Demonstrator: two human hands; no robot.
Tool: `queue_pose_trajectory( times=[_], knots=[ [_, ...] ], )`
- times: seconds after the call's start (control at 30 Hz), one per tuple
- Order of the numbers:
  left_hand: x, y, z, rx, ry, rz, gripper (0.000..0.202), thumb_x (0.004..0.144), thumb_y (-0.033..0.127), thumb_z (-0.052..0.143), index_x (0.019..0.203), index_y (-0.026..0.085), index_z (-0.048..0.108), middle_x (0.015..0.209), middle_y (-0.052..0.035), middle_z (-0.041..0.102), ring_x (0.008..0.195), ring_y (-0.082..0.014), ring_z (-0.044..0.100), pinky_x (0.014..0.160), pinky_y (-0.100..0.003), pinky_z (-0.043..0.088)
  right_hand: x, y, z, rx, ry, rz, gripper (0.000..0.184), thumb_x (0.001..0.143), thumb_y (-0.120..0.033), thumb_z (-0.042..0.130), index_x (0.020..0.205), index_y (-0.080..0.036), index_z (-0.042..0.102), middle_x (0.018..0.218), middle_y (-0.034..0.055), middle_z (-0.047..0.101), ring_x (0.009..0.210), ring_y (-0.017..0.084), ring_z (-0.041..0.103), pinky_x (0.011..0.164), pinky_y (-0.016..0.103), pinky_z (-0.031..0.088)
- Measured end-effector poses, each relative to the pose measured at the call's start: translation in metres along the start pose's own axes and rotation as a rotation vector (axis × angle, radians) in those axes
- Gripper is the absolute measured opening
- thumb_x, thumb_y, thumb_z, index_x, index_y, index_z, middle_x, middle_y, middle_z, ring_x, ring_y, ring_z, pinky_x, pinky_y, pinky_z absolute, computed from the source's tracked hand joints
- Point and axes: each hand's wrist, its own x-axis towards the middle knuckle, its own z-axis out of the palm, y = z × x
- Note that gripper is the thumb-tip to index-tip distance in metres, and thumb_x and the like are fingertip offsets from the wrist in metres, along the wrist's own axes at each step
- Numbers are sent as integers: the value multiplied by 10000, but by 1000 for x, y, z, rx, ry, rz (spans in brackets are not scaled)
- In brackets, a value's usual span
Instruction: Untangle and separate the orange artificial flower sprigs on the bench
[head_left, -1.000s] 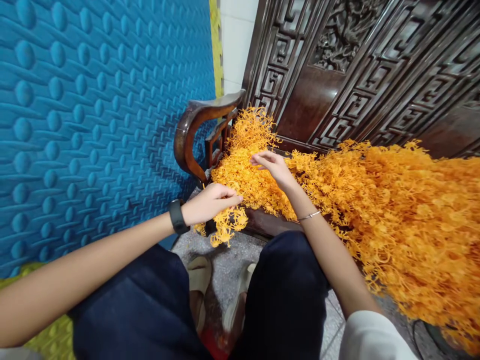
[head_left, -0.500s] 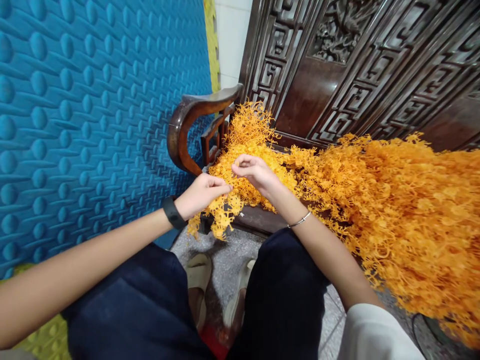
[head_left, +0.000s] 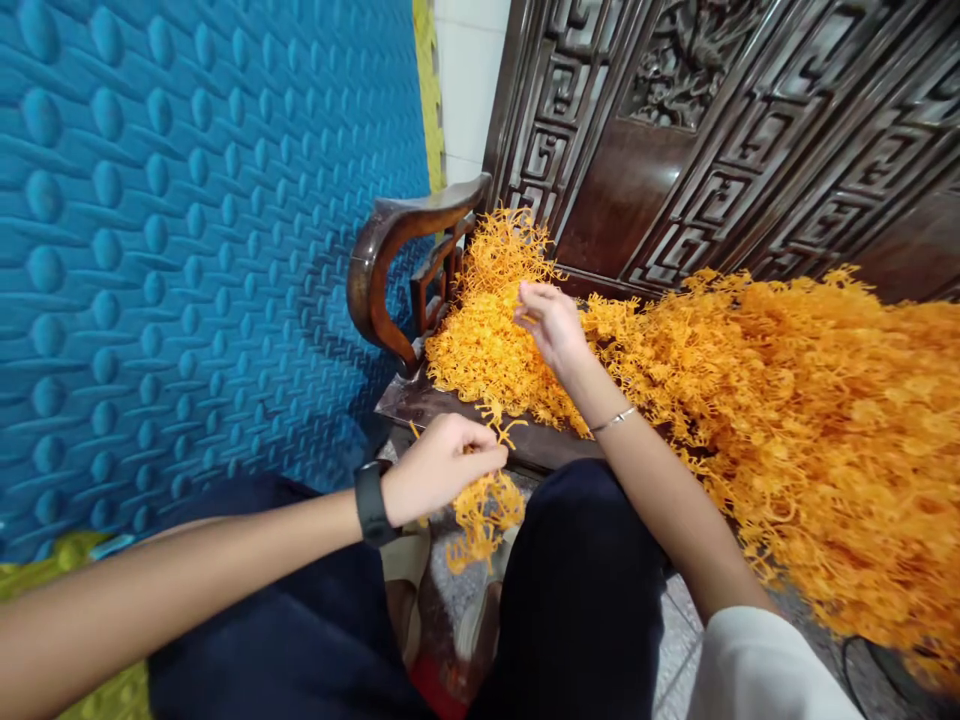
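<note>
A big heap of orange plastic branched pieces [head_left: 750,400] covers the seat of a dark carved wooden bench [head_left: 465,415]. My left hand [head_left: 442,465] is closed on a small bunch of the orange pieces [head_left: 484,510] that hangs below it, just off the bench's front edge, above my knees. My right hand [head_left: 551,325] rests on the heap near the bench's left end, fingers curled into the orange pieces. A black band sits on my left wrist and a thin bracelet on my right.
A blue padded wall [head_left: 187,230] fills the left side. The bench's curved armrest [head_left: 390,255] stands by the heap's left end, with the carved backrest [head_left: 712,130] behind. My dark-trousered legs [head_left: 577,600] and sandalled feet are below on a speckled floor.
My left hand has pulled a bunch of orange pieces off the heap and moved down and toward me. My right hand has moved back up onto the heap.
</note>
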Motion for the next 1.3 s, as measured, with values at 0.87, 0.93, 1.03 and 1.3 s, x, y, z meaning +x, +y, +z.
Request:
queue_pose_trajectory(
  times=[0.87, 0.93, 1.03, 1.3],
  knots=[
    [14, 1, -12, -26, 156, 30, 314, 738, 273, 503, 477, 179, 356, 465, 58, 276, 470, -72, 266, 489, -249, 192, -7, 9, 24, -230, 255, -264, 311, 763, -271, 637, 553, -201, 418, 569, -45, 435, 560, 81, 394, 585, 249, 341],
    [-1, 2, 4, 87, -104, 69, 347, 773, 232, 471, 470, 174, 311, 483, 49, 276, 489, -76, 273, 504, -262, 188, 20, 3, -1, -218, 451, -257, 343, 790, -336, 611, 571, -212, 378, 580, -46, 419, 556, 82, 386, 554, 248, 317],
    [-13, 4, 18, 174, -212, 185, 391, 854, 281, 450, 504, 164, 322, 533, 39, 347, 527, -81, 331, 533, -262, 218, 46, 5, -42, -318, 431, -254, 287, 773, -356, 629, 602, -202, 458, 587, -49, 416, 578, 86, 362, 579, 260, 307],
    [18, 7, -13, -149, -63, 69, 282, 860, 334, 517, 742, 137, 682, 748, -14, 651, 711, -114, 549, 701, -237, 398, 52, 43, -66, -583, 286, -180, 250, 644, -130, 726, 793, -176, 530, 663, -30, 529, 620, 101, 480, 689, 291, 370]
  ],
)
